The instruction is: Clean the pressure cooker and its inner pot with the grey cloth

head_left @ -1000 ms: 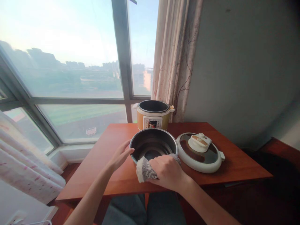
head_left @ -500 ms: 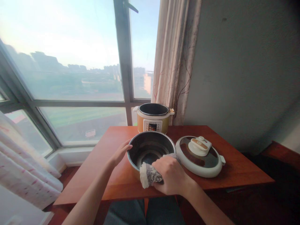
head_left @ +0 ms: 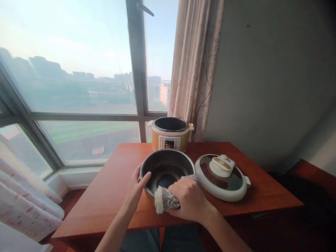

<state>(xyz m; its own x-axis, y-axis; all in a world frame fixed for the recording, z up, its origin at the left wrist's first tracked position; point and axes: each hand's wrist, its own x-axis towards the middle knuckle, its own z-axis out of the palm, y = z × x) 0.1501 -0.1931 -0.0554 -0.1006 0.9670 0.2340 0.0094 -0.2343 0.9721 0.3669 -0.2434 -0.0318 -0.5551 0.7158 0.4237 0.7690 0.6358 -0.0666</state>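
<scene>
A dark-lined inner pot [head_left: 157,166] stands near the front of the table, its mouth facing up. My left hand [head_left: 135,189] holds its left side, thumb over the rim and fingers around the outside wall. In my right hand [head_left: 189,197], wrapped fingers grip a bunched grey-and-white cloth [head_left: 165,200] at the pot's front right rim. Part of the cloth also shows behind the knuckles. The hand and cloth hide the near part of the rim.
Behind the pot stands a yellow-and-white electric cooker body [head_left: 157,140], uncovered. Its round lid [head_left: 220,183] lies to the right, handle up. All rest on the reddish-brown wooden table [head_left: 105,196]. A window and curtain [head_left: 189,70] are beyond the table.
My left hand has shifted from fingertips at the rim to a grip with the thumb over it. The right hand still holds the cloth at the front right rim.
</scene>
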